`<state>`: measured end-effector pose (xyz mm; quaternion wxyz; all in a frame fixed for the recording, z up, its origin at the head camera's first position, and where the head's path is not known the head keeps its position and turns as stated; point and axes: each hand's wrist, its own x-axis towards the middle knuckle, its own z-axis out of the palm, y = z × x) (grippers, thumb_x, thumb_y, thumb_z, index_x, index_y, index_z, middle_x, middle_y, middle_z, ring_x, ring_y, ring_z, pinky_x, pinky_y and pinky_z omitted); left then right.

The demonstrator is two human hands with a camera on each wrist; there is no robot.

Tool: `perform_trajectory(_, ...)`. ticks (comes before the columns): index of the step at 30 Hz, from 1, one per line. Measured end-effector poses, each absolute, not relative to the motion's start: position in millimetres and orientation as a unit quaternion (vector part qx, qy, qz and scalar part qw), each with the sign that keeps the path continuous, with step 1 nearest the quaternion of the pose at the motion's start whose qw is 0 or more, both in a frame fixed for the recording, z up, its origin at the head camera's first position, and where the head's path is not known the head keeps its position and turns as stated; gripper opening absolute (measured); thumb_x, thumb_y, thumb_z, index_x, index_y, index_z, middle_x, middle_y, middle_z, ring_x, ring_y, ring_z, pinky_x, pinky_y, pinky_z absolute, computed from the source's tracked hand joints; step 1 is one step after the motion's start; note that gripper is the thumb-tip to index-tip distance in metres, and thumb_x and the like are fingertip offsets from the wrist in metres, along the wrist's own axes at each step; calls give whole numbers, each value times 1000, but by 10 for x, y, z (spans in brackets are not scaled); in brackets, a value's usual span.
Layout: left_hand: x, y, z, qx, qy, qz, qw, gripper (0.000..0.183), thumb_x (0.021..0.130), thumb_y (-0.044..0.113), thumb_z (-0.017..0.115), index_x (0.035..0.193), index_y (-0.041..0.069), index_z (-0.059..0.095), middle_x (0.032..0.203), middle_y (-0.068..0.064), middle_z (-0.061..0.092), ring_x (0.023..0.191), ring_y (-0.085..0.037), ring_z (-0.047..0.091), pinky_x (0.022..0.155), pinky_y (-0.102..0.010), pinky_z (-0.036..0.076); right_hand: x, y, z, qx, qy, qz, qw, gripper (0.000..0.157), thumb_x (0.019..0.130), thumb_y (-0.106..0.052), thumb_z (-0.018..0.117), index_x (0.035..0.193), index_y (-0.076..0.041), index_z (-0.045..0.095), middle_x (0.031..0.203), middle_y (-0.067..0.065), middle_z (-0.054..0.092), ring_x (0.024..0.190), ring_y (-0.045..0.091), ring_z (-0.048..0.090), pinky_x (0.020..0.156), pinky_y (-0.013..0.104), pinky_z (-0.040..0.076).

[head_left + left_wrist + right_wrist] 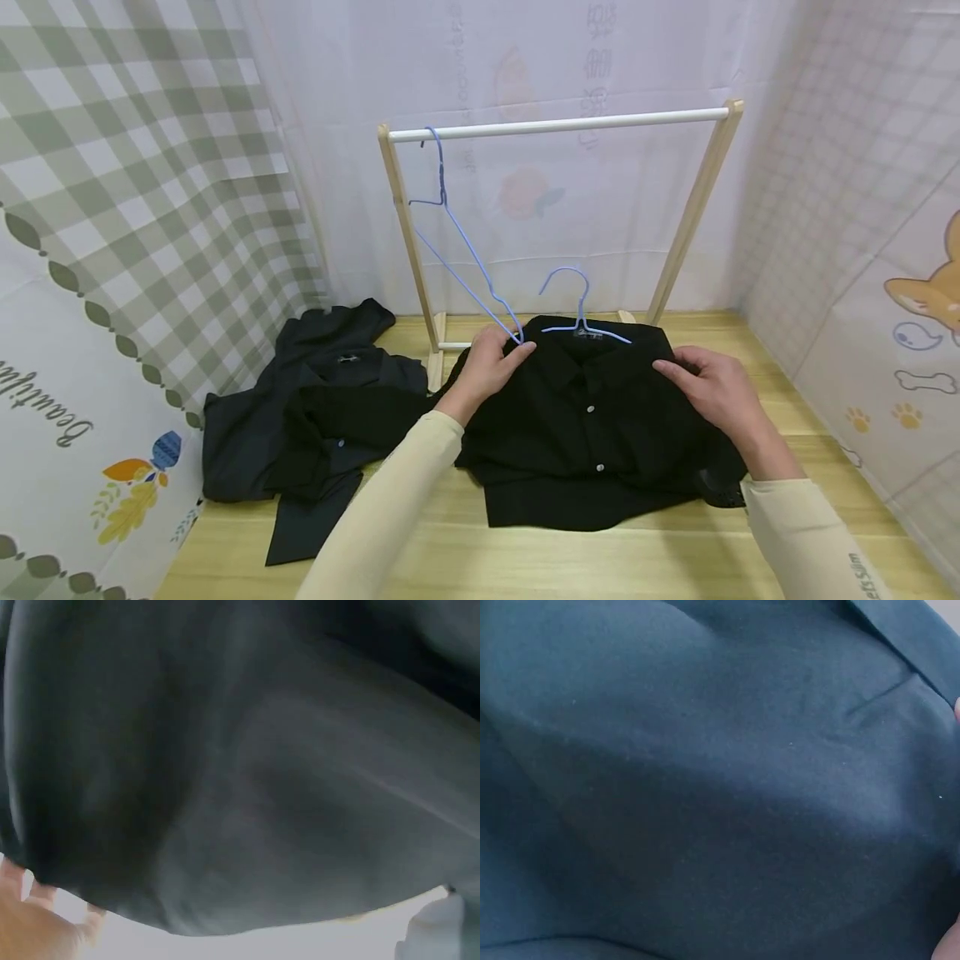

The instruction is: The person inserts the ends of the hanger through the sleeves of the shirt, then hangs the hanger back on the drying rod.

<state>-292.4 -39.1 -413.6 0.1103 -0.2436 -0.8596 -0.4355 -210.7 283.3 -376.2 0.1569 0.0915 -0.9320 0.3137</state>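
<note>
A black shirt (555,442) with white buttons lies front up on the table. In its collar sits a blue wire hanger (581,310); its hook and part of its arms show, the arm ends hidden in the cloth. My left hand (483,367) pinches the shirt's left shoulder, thumb on top. At the opposite shoulder my right hand (712,390) grips the cloth between thumb and fingers. Dark cloth (240,787) fills most of the left wrist view, with fingers (34,930) at the lower left. In the right wrist view, cloth (705,787) covers nearly everything.
Behind the shirt stands a rack with a white bar (562,126) and wooden posts (693,208). Another blue hanger (471,248) hangs at its left end, its lower corner overlapping my left hand. Dark folded clothes (247,442) lie left. Printed curtains (150,125) enclose the wooden table (442,554).
</note>
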Motion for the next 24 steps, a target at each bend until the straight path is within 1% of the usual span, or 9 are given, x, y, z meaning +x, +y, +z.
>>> perform_trajectory(3, -2898, -293, -4114, -208, -850, -475, 95, 18, 99, 26, 63, 105, 10, 71, 92, -5, 66, 91, -19, 58, 84, -31, 46, -2085, 2807, -3785, 92, -934, 306, 157, 24, 95, -30, 69, 97, -6, 73, 87, 9, 70, 77, 21, 56, 70, 34, 47)
perform_trajectory(6, -2907, -270, -4106, -173, -836, -515, 76, 18, 99, 28, 63, 93, 12, 68, 78, 0, 58, 80, -16, 53, 72, -28, 43, -2044, 2816, -3779, 92, -940, 300, 133, 35, 97, -33, 66, 110, -1, 71, 100, 20, 71, 88, 35, 62, 80, 50, 50)
perform_trajectory(9, -2940, -272, -4101, -156, -834, -524, 78, 20, 99, 29, 63, 90, 11, 66, 76, 1, 55, 79, -16, 51, 71, -28, 41, -2004, 2862, -3744, 97, -940, 311, 103, 40, 100, -33, 61, 118, 2, 69, 114, 25, 68, 103, 42, 62, 90, 57, 46)
perform_trajectory(11, -2957, -283, -4103, -154, -830, -530, 77, 18, 98, 28, 64, 96, 11, 68, 80, 0, 59, 81, -17, 53, 73, -29, 42, -1987, 2887, -3723, 103, -936, 326, 86, 39, 102, -31, 58, 119, 2, 70, 116, 24, 67, 106, 40, 62, 91, 53, 47)
perform_trajectory(13, -2965, -290, -4104, -154, -827, -535, 75, 18, 98, 27, 65, 103, 11, 70, 87, -1, 64, 84, -17, 54, 76, -30, 44, -1976, 2908, -3713, 111, -931, 339, 79, 36, 103, -28, 57, 117, 1, 71, 116, 23, 68, 105, 34, 63, 91, 39, 49)
perform_trajectory(16, -2962, -291, -4100, -160, -825, -538, 69, 21, 97, 27, 66, 111, 12, 71, 92, -3, 68, 86, -18, 56, 79, -31, 45, -1971, 2931, -3720, 121, -922, 357, 84, 33, 103, -24, 57, 116, 3, 71, 115, 23, 68, 100, 7, 62, 85, 17, 45)
perform_trajectory(18, -2959, -285, -4094, -164, -827, -534, 68, 23, 96, 27, 67, 113, 13, 72, 95, -3, 69, 88, -18, 58, 81, -31, 46, -1966, 2943, -3730, 122, -915, 371, 98, 31, 102, -21, 58, 115, 4, 71, 114, 24, 68, 95, -9, 55, 80, 8, 40)
perform_trajectory(21, -2954, -280, -4081, -169, -830, -528, 64, 26, 96, 28, 67, 117, 13, 72, 104, -4, 71, 97, -19, 61, 87, -33, 47, -1953, 2957, -3738, 123, -908, 385, 109, 29, 102, -19, 59, 112, 5, 72, 111, 23, 69, 90, -19, 49, 78, 7, 39)
perform_trajectory(24, -2953, -290, -4078, -169, -835, -520, 61, 29, 97, 28, 66, 121, 13, 71, 114, -5, 70, 108, -21, 61, 93, -36, 47, -1928, 2954, -3727, 123, -907, 392, 95, 29, 103, -19, 56, 110, 4, 72, 108, 19, 70, 88, -9, 56, 77, 10, 43)
